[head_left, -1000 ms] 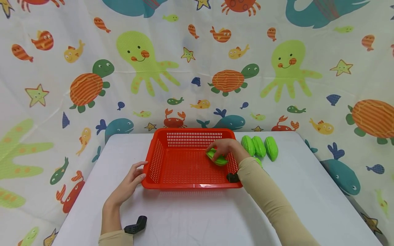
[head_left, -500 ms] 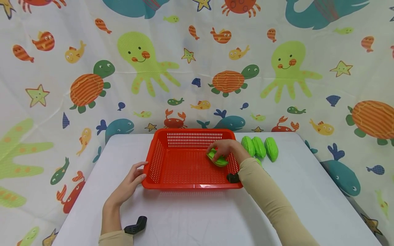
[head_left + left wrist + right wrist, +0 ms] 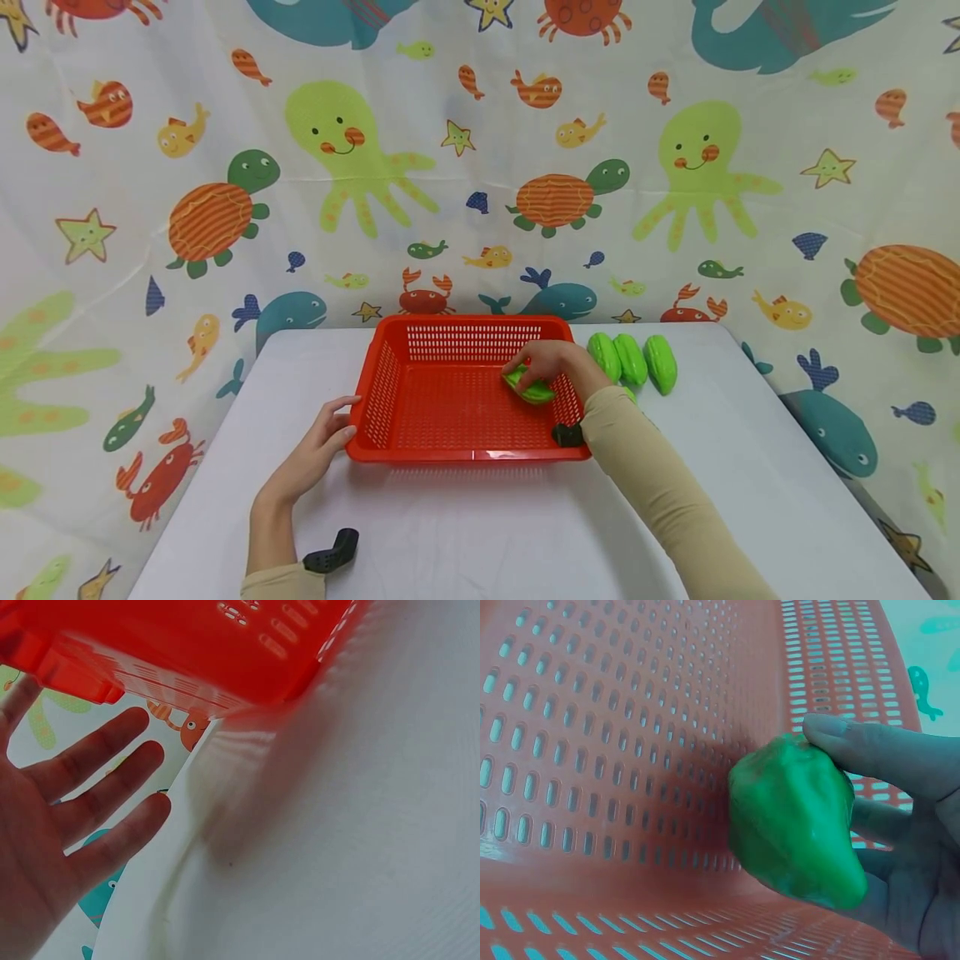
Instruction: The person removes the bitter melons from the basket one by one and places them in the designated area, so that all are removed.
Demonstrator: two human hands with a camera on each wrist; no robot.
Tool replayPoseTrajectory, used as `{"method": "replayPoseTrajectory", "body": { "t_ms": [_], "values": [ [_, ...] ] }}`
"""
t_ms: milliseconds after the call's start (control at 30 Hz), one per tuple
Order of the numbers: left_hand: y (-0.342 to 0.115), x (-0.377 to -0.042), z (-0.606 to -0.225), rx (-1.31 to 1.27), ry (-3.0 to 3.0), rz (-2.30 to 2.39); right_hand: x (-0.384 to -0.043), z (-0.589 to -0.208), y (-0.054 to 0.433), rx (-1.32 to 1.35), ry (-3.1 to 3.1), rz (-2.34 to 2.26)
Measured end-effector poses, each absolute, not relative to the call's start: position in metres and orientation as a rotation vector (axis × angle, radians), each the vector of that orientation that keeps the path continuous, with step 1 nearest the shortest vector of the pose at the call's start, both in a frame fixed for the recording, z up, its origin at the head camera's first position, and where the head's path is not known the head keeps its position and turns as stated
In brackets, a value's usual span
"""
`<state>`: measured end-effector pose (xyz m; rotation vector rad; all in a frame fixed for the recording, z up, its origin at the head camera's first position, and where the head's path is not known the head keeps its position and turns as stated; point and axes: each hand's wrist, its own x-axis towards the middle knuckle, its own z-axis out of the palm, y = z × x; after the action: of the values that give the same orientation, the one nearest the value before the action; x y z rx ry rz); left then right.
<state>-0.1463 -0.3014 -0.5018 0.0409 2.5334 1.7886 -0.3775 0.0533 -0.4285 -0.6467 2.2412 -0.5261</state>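
Note:
A red plastic basket (image 3: 468,456) with slotted walls stands on the white table. Inside its right part, my right hand (image 3: 546,360) holds a green ridged star fruit (image 3: 536,395) low over the basket floor. The right wrist view has the thumb at the top of the fruit (image 3: 791,825) and the other fingers behind it, partly hidden. My left hand (image 3: 318,442) is at the basket's left side, fingertips right at the rim. In the left wrist view, that hand (image 3: 67,825) has its fingers spread and fairly straight, below the basket's overhanging edge.
Several more green star fruits (image 3: 632,358) lie on the table (image 3: 750,467) right of the basket, one mostly behind the right forearm. A white curtain (image 3: 480,275) printed with sea animals hangs behind the table. Each wrist carries a black device (image 3: 332,550).
Both hands, the star fruit and the basket stay almost in place. Only the head view has shifted very slightly.

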Motion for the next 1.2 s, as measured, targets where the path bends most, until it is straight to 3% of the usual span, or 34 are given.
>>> {"method": "replayPoseTrajectory", "body": {
  "t_ms": [1200],
  "values": [
    [-0.299,-0.145,-0.5,0.059,2.556,1.768,-0.375,-0.394,0.064,-0.67,2.39,-1.083]
  ]
}}
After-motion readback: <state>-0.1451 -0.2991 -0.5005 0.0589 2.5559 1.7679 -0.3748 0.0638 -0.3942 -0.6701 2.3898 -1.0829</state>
